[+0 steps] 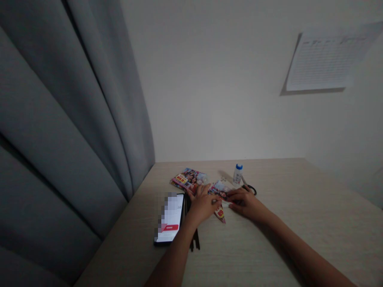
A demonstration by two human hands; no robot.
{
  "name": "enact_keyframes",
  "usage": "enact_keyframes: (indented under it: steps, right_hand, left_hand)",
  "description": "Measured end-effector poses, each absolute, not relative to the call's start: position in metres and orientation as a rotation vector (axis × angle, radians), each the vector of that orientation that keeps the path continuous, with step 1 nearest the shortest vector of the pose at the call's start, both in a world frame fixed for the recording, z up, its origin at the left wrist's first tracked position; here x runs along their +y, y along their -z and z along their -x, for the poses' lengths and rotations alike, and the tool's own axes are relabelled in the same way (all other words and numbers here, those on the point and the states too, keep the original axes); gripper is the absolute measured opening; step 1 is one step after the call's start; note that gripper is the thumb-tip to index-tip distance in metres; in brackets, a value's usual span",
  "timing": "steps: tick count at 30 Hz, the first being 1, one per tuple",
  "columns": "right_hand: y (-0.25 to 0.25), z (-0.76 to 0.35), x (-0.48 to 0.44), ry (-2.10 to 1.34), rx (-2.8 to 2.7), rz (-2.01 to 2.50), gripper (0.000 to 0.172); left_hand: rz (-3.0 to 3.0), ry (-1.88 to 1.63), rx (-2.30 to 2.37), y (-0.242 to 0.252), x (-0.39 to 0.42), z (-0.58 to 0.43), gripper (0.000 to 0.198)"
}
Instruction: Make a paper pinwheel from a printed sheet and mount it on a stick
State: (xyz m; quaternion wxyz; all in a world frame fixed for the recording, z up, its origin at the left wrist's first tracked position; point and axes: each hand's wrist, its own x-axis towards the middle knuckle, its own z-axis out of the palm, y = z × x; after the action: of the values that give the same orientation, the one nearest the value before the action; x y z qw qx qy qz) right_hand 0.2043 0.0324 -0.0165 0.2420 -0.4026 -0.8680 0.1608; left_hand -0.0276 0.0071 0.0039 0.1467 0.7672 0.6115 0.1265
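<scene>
Currently both hands meet at a colourful printed paper (220, 187): the left hand (205, 204), fingers loosely spread, lies over its left part, while the right hand (243, 202), fingers bent close together, touches its right side; whether either grips it, I cannot tell. Left of the left hand lies a lit phone (172, 219); just beyond the right stands a blue-capped bottle (237, 175).

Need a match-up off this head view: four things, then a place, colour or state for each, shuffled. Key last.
1. phone
2. bottle
3. printed piece with a pointed lower corner
4. curtain

A. grey, hanging at picture left
B. between the left hand and right hand
C. screen lit, beside the left forearm
D. upright, blue cap

Pairs: 1-C, 2-D, 3-B, 4-A
</scene>
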Motion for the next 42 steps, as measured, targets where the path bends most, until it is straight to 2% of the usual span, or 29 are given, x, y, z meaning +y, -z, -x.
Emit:
enact_keyframes:
  steps: [18,37,42]
  right_hand:
    - [0.0187,-0.2048,0.0347,-0.444,-2.383,1.11,0.022]
    - [0.0209,-0.2038,0.0348,-0.454,-2.361,1.092,0.024]
    - [0.0211,-0.2038,0.0338,-0.462,-2.329,1.108,0.029]
  left_hand:
    - [-2.19,-0.468,1.764,-0.0045,0.0072,0.0235,0.027]
    - [-2.288,-0.384,1.8,-0.0004,0.0074,0.0233,0.025]
    - [-2.283,-0.362,1.797,-0.0003,0.007,0.0237,0.027]
